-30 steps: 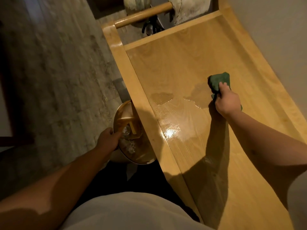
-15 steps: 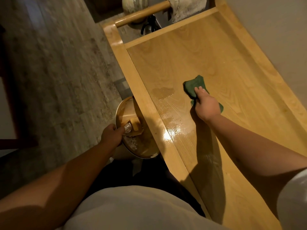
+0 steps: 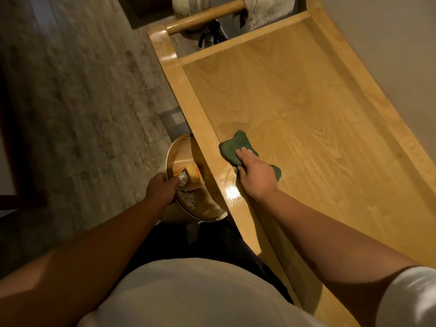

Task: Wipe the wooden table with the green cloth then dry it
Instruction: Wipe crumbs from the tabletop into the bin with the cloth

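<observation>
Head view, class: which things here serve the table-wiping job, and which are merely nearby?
In use:
green cloth
wooden table
right hand pressing the cloth
left hand gripping the bowl
metal bowl

Merely nearby:
wooden rail
pale towel
floor

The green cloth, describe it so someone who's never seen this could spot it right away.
Start at the long wooden table along the wall. Near its left edge, the right hand presses the green cloth flat on the glossy top. It is the only dark green thing among pale wood.
</observation>
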